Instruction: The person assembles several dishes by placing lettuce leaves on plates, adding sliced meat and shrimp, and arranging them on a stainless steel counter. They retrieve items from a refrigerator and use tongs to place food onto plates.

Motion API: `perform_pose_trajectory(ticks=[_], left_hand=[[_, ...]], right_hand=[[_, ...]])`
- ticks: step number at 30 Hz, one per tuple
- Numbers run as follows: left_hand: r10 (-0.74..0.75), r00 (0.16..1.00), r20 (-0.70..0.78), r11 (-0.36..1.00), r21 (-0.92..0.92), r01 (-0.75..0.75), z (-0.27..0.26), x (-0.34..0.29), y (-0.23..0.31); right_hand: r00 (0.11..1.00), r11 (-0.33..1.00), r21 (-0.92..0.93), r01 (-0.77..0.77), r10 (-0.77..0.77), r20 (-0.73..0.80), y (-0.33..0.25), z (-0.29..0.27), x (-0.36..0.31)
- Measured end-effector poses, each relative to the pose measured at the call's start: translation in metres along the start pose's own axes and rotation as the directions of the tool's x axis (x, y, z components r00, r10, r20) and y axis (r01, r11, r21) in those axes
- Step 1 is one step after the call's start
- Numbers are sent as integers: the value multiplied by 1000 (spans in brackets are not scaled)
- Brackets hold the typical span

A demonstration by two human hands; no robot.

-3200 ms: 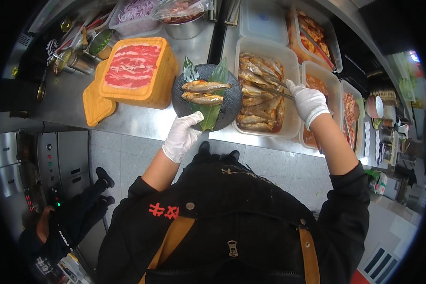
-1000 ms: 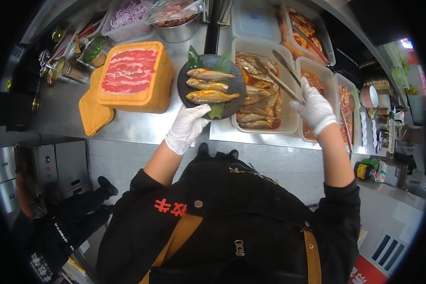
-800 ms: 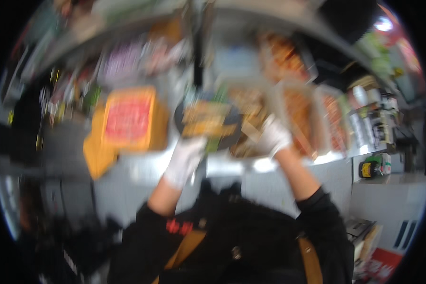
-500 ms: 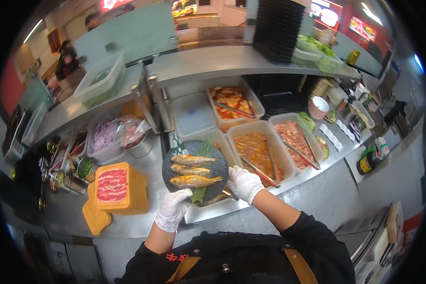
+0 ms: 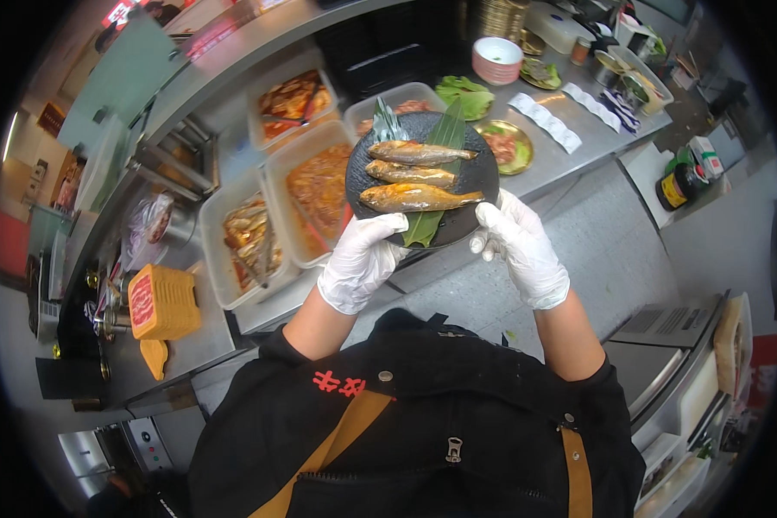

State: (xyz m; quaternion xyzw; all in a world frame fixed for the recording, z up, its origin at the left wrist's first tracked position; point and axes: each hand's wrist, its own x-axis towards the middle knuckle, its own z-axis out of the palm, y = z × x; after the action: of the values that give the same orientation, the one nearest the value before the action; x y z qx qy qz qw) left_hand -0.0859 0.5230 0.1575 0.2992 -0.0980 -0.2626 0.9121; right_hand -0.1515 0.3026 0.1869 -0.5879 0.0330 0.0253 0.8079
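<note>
Both my hands, in white gloves, hold a round black plate (image 5: pixel 363 186) in front of me, above the counter's edge. My left hand (image 5: pixel 360 263) grips its lower left rim, thumb on top. On the lower right rim, my right hand (image 5: pixel 520 248) has its fingers closed at the edge. Three whole fish lie side by side on the plate; the nearest fish (image 5: pixel 419 198) is the most golden. Beneath them runs a long green leaf (image 5: pixel 447 129), its lower end showing by my left thumb. A folded silvery-green piece (image 5: pixel 388 123) stands at the plate's upper left.
Left of the plate are tubs of fish (image 5: pixel 249 242), sauced meat (image 5: pixel 319 181) and red marinated food (image 5: pixel 293 102). A yellow container (image 5: pixel 164 302) stands farther left. Beyond the plate are lettuce (image 5: pixel 464 97), a gold dish (image 5: pixel 511 147), stacked bowls (image 5: pixel 497 60) and white trays (image 5: pixel 544 123).
My view has turned right along the counter. The plate with the fish has moved right with both my hands, away from the tubs. My right hand now grips its rim more from below.
</note>
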Motion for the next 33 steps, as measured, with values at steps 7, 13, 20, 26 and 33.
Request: perform_pose_trajectory(ticks=[7,13,20,26,33], left_hand=[[-199,980,18,978,68,197,44,84,-65],[-298,948,109,954,74,291,87,171,-84],[-280,959,41,946,184,268,101,265,-92],[7,962,-272,977,205,51,97,292,-108],[258,804,-535,966,148,-212,105,311,-148]], right_hand=[[990,980,196,-27,54,-133,-7,-105,16],[976,985,170,-28,64,-209,-48,-192,82],[980,997,75,-4,19,-199,-145,-306,185],[945,988,-11,155,-152,-291,-238,-406,310],[948,983,-89,159,-177,-266,-300,-505,510]])
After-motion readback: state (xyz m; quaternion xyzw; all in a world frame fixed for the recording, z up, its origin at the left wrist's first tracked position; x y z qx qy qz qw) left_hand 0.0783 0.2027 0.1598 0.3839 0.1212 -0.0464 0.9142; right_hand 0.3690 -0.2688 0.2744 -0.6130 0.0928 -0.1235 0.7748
